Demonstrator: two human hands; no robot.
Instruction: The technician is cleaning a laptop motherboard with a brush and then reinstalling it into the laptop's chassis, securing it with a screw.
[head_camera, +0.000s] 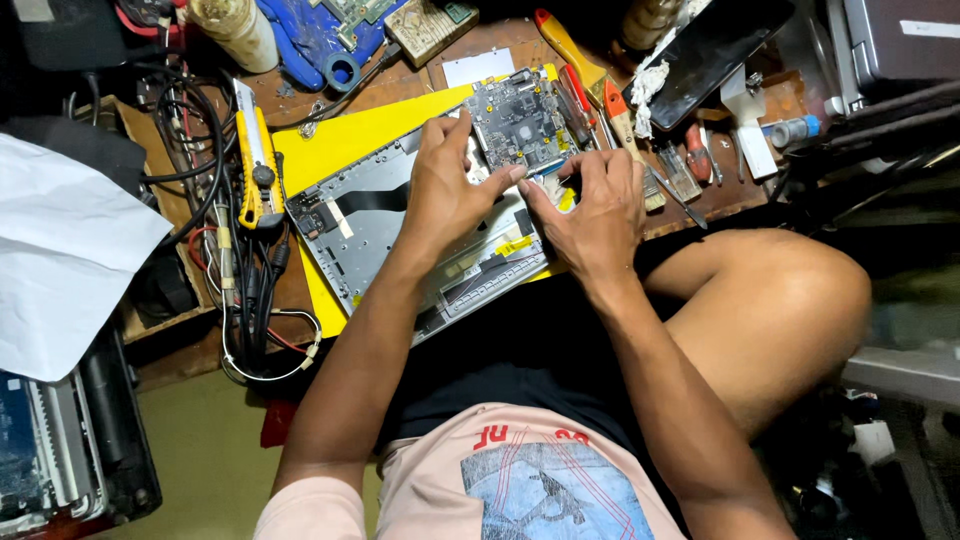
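Both hands, left (443, 195) & right (597, 208), fingers spread, press the circuit board (518, 122) (just above fingertips) on laptop chassis (400, 235).

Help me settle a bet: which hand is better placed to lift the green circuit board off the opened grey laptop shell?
Probably the left hand: its fingers already rest along the green circuit board, while the right hand sits below it.

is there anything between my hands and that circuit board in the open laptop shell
Nothing visible. The left hand rests on the open laptop shell with its fingers at the circuit board edge; the right hand sits just below the board.
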